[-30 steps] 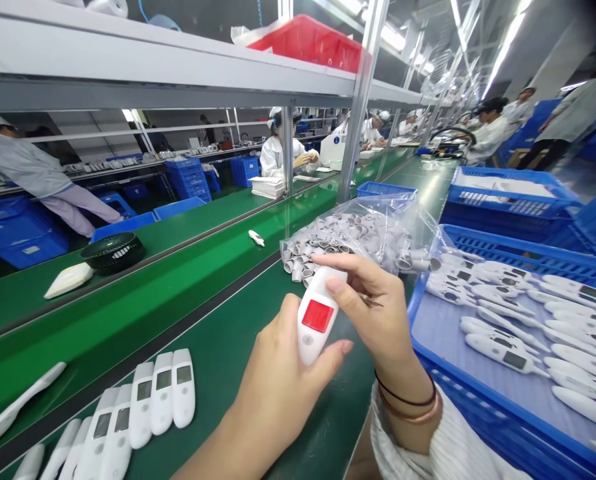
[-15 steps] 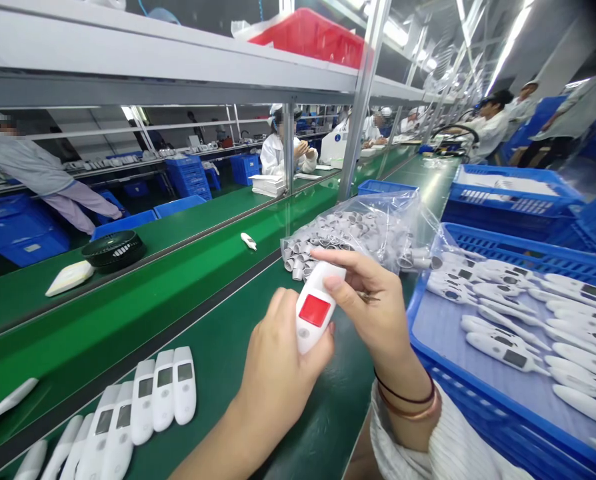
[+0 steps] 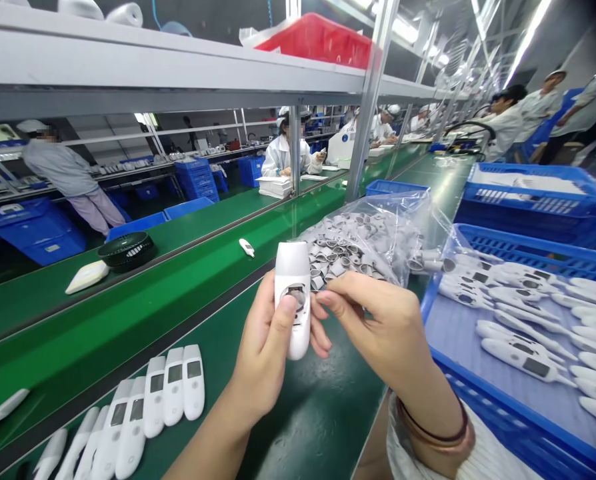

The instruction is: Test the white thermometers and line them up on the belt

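My left hand (image 3: 261, 350) is wrapped round a white digital thermometer (image 3: 293, 263), held upright with its back towards me. A round battery opening shows in that back, and my left thumb lies on its lower edge. Just to the right, my right hand (image 3: 391, 323) has thumb and forefinger pinched together; whatever is between them is too small or hidden to make out. Several finished-looking thermometers (image 3: 154, 397) lie in a row on the green bench at the lower left. Behind my hands, a clear plastic bag (image 3: 403, 227) spills grey-white caps (image 3: 351, 250).
To the right stands a blue basket (image 3: 508, 237) with many thermometers (image 3: 533, 360) on its floor. One small thermometer (image 3: 247, 247) lies on the green conveyor (image 3: 198, 283). A metal post (image 3: 371, 107) and a shelf (image 3: 178, 63) rise ahead; co-workers sit beyond.
The thermometer has been turned over, from its red-lit screen to its back with the battery opening. My right hand has let go of it and moved slightly right, fingers pinched.
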